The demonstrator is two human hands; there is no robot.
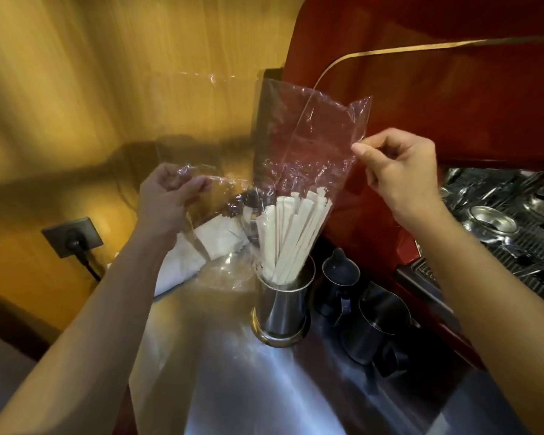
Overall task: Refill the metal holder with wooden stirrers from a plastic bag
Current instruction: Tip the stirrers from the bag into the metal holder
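the holder [282,304] stands on the counter [220,381]. the stirrers [291,233] stand in the holder, fanned out above its rim, with the bag [299,152] over their tops. right of the holder sit two pitchers [380,324], and the machine [453,89] rises behind them. left of the holder and further back lies a cloth [198,249], with the wall socket [73,237] further left.

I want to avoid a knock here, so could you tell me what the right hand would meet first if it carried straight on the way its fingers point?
Probably only the plastic bag that the right hand already pinches; depth beyond is unclear.
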